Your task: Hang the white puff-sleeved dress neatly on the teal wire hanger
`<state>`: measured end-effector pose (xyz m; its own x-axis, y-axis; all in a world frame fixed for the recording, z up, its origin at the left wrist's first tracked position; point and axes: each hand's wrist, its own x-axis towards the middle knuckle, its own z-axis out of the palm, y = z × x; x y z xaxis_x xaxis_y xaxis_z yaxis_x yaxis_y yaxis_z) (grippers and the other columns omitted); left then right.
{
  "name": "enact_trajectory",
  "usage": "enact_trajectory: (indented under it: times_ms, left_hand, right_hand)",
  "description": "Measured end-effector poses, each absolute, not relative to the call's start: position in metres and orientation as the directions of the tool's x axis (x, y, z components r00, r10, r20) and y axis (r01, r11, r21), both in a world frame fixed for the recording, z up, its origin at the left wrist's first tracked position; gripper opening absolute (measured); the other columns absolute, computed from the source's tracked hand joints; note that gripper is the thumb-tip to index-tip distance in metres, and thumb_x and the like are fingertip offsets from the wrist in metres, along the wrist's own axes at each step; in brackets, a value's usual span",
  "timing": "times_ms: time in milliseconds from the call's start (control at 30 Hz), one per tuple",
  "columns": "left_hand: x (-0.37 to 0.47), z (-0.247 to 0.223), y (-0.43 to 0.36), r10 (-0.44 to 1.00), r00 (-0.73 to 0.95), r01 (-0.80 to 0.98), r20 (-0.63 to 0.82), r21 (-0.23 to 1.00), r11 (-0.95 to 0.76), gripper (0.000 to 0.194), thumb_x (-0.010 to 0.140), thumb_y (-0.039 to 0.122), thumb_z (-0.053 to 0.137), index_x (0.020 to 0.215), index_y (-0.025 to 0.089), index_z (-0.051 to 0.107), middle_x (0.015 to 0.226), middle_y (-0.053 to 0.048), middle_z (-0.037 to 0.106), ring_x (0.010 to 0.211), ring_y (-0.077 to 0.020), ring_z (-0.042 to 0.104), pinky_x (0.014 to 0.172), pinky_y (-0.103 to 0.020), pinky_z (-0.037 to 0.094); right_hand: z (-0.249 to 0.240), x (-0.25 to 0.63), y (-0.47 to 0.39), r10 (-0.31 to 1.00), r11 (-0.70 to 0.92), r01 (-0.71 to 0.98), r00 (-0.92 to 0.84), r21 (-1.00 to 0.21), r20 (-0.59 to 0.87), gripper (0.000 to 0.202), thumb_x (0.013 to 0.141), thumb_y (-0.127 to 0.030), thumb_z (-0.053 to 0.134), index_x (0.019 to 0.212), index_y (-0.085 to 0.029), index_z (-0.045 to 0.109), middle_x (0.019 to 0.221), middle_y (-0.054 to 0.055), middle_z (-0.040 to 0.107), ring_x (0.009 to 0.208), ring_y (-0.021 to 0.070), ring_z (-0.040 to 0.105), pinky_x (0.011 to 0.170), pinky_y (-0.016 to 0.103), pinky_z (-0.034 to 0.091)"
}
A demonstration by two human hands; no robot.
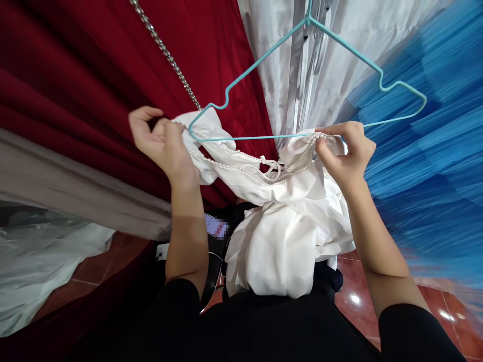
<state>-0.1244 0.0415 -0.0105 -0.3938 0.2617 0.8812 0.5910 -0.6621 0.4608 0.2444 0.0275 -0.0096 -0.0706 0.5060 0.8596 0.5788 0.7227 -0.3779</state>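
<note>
A white dress (pixel 287 241) with a beaded neckline and puffed shoulders hangs between my hands, its skirt bunched over my lap. My left hand (pixel 162 141) is closed on the beaded edge at the dress's left shoulder. At the other shoulder, my right hand (pixel 347 148) pinches the fabric between thumb and fingers. A light blue hanger (pixel 271 50) reaches across above the neckline; its left end lies over the left shoulder fabric and its bottom bar passes by my right fingertips. A white tie sits in a loose bow at the middle of the neckline.
Dark red fabric (pixel 94 65) with a silvery chain (pixel 166 53) hangs at the left. White cloth (pixel 350 65) and blue tulle (pixel 437 151) hang at the right. A lit phone (pixel 216 226) rests on something black near my left forearm, above red floor tiles (pixel 354 286).
</note>
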Motion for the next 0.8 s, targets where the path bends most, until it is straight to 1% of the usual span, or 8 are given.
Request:
enact_trajectory:
  times_ms: [67,200,300,400,467,533,633,800]
  left_hand:
    - [-0.116,0.019,0.037,0.235,-0.305,0.634,0.923,0.381,-0.673,0.042,0.102,0.07,0.071,0.099,0.029,0.064,0.095,-0.002,0.061,0.073,-0.0142,0.059,0.065,-0.039,0.044]
    - [-0.074,0.063,0.023,0.302,-0.245,0.665,0.921,0.386,-0.639,0.039,0.106,0.05,0.076,0.09,0.019,0.06,0.088,0.002,0.057,0.061,-0.0025,0.043,0.055,-0.028,0.03]
    - [-0.046,0.075,0.017,0.442,-0.12,0.551,0.889,0.43,-0.715,0.045,0.104,0.067,0.075,0.104,0.024,0.066,0.089,0.003,0.059,0.074,-0.0082,0.059,0.061,-0.031,0.045]
    - [-0.024,0.072,0.008,0.348,-0.04,0.425,0.937,0.331,-0.843,0.057,0.105,0.078,0.064,0.118,0.024,0.071,0.106,-0.001,0.068,0.098,-0.0169,0.069,0.083,-0.04,0.059]
    - [-0.008,0.063,0.0,0.339,0.049,0.435,0.94,0.285,-0.854,0.044,0.112,0.063,0.063,0.119,0.021,0.072,0.112,-0.004,0.071,0.106,-0.0194,0.07,0.094,-0.043,0.059]
    - [0.011,0.046,-0.005,0.449,0.198,0.476,0.871,0.315,-0.821,0.024,0.119,0.04,0.056,0.117,0.022,0.072,0.115,-0.006,0.073,0.112,-0.0205,0.07,0.1,-0.042,0.058]
    - [0.037,0.014,-0.006,0.575,0.294,0.53,0.764,0.37,-0.763,0.031,0.114,0.012,0.041,0.117,0.022,0.071,0.113,-0.007,0.075,0.107,-0.0215,0.072,0.095,-0.041,0.057]
    - [0.051,-0.006,-0.002,0.586,0.204,0.603,0.784,0.37,-0.706,0.038,0.106,0.001,0.042,0.112,0.022,0.073,0.108,-0.007,0.078,0.103,-0.0224,0.072,0.094,-0.04,0.053]
  right_hand:
    - [-0.009,0.245,0.027,0.522,0.709,0.582,-0.054,-0.397,0.851,0.007,0.095,-0.034,0.072,0.098,-0.03,0.076,0.092,0.001,0.082,0.086,0.0242,0.078,0.093,0.052,0.065]
    - [-0.01,0.245,0.025,0.519,0.712,0.571,-0.036,-0.408,0.854,0.007,0.096,-0.037,0.071,0.097,-0.031,0.076,0.091,0.001,0.081,0.084,0.0241,0.077,0.092,0.051,0.064]
    - [-0.012,0.244,0.023,0.484,0.736,0.555,-0.029,-0.389,0.875,0.008,0.097,-0.038,0.072,0.097,-0.031,0.074,0.091,0.0,0.081,0.083,0.0235,0.077,0.095,0.052,0.063]
    - [-0.014,0.243,0.021,0.472,0.712,0.601,-0.028,-0.362,0.881,0.009,0.098,-0.04,0.07,0.096,-0.031,0.072,0.09,-0.001,0.079,0.081,0.0226,0.075,0.098,0.052,0.061]
    - [-0.016,0.242,0.02,0.486,0.688,0.634,-0.04,-0.353,0.873,0.012,0.098,-0.042,0.067,0.096,-0.031,0.071,0.09,-0.001,0.079,0.082,0.0229,0.075,0.1,0.053,0.061]
    - [-0.017,0.241,0.019,0.488,0.688,0.634,-0.045,-0.353,0.872,0.013,0.098,-0.042,0.065,0.097,-0.031,0.07,0.091,0.0,0.079,0.084,0.0233,0.075,0.1,0.053,0.06]
    - [-0.017,0.239,0.018,0.426,0.721,0.613,-0.025,-0.323,0.905,0.01,0.096,-0.039,0.065,0.1,-0.031,0.069,0.09,0.0,0.078,0.083,0.0233,0.074,0.09,0.05,0.06]
    - [-0.012,0.239,0.016,0.264,0.789,0.59,-0.071,-0.173,0.962,0.009,0.09,-0.028,0.069,0.098,-0.029,0.064,0.094,0.0,0.081,0.081,0.023,0.076,0.082,0.049,0.06]
